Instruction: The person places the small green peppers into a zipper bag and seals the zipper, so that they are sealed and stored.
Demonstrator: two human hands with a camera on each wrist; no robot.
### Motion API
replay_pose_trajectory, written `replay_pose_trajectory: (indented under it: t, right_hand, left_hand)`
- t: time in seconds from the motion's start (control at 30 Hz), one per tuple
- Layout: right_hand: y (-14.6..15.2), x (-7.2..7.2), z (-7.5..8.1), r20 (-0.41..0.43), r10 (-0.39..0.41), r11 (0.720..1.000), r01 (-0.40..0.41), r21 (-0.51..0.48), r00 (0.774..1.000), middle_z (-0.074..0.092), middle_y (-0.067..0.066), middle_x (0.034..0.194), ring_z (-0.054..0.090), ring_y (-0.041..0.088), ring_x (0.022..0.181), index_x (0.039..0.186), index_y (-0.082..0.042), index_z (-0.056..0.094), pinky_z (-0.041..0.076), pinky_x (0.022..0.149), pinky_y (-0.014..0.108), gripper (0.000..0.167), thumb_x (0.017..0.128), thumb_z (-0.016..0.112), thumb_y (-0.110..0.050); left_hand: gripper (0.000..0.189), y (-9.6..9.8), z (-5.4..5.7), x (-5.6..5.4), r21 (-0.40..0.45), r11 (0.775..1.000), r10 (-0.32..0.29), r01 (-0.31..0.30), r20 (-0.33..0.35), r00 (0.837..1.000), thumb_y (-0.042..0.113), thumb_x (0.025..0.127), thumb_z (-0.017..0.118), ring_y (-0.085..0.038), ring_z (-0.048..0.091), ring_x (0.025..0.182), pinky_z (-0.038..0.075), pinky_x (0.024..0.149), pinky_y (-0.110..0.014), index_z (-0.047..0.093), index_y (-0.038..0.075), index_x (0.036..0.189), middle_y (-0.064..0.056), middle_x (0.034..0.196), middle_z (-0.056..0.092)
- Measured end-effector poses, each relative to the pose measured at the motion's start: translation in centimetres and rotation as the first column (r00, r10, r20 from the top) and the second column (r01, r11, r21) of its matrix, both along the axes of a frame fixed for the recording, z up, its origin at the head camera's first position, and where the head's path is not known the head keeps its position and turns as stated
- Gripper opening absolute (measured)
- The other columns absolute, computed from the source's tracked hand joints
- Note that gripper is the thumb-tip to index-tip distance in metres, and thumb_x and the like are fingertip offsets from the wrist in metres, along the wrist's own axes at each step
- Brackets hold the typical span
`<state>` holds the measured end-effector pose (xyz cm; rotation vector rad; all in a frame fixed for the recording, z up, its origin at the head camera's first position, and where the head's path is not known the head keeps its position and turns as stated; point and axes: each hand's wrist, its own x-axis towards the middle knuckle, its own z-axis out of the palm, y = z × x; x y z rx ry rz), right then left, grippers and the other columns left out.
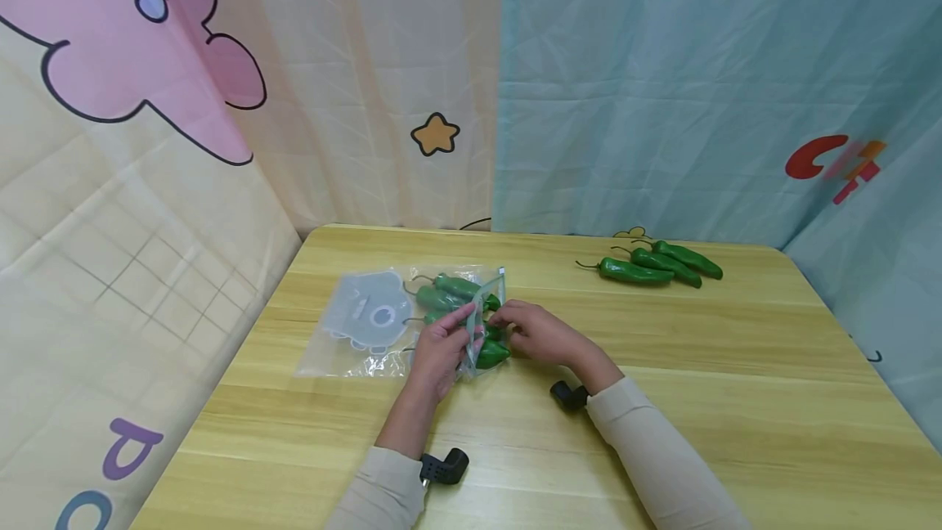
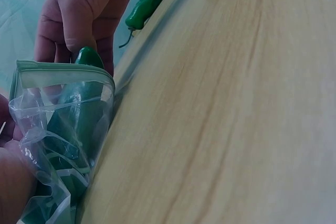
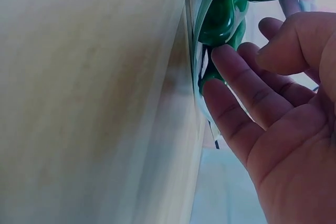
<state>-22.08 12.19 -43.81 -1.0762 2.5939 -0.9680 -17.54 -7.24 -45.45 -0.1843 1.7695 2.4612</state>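
A clear zip bag [image 1: 320, 360] with a pale cartoon print lies flat on the table, its mouth toward the right. Several green chili peppers [image 1: 436, 299] are in it, stems to the left, and some tips reach the mouth. My left hand [image 1: 437, 357] grips the bag at its zip edge, holding the mouth apart. At the mouth is my right hand [image 1: 543, 335], its fingertips against the pepper ends. In the right wrist view those fingers [image 3: 226, 108] are fairly straight and touch the glossy peppers [image 3: 218, 22] without wrapping round any.
Three more green chili peppers [image 1: 636, 271] lie side by side at the back right of the wooden table [image 1: 699, 399]. Printed curtains [image 1: 625, 88] hang behind the table and at its sides. Each wrist carries a small black camera [image 1: 445, 466].
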Motion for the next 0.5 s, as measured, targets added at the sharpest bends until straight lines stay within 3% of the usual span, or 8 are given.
replay_pose_trajectory:
  t: [0.2, 0.5]
  right_hand:
    - [0.0, 0.0, 0.0, 0.011, -0.008, 1.0, 0.008, -0.002, 1.0, 0.063, 0.005, 0.117, 0.059, 0.02, 0.108, 0.119, -0.004, 0.067, 0.05, 0.095, 0.041, 0.036, 0.091, 0.049, 0.009]
    - [1.4, -0.7, 0.0, -0.037, -0.053, 0.998, 0.054, 0.011, 0.998, 0.065, 0.005, 0.115, 0.06, 0.023, 0.11, 0.114, -0.006, 0.067, 0.05, 0.097, 0.045, 0.036, 0.088, 0.048, 0.009]
  left_hand:
    - [0.045, 0.0, 0.0, 0.0, -0.007, 1.0, 0.002, -0.002, 0.004, 1.0, -0.009, 0.091, 0.056, -0.014, 0.066, 0.092, 0.057, 0.078, -0.024, 0.06, 0.002, 0.134, -0.023, 0.129, 0.06]
    - [0.047, 0.0, -0.1, 0.0, 0.0, 1.0, 0.002, -0.002, -0.008, 1.0, -0.012, 0.09, 0.054, -0.014, 0.066, 0.093, 0.057, 0.08, -0.025, 0.059, 0.0, 0.135, -0.021, 0.131, 0.059]
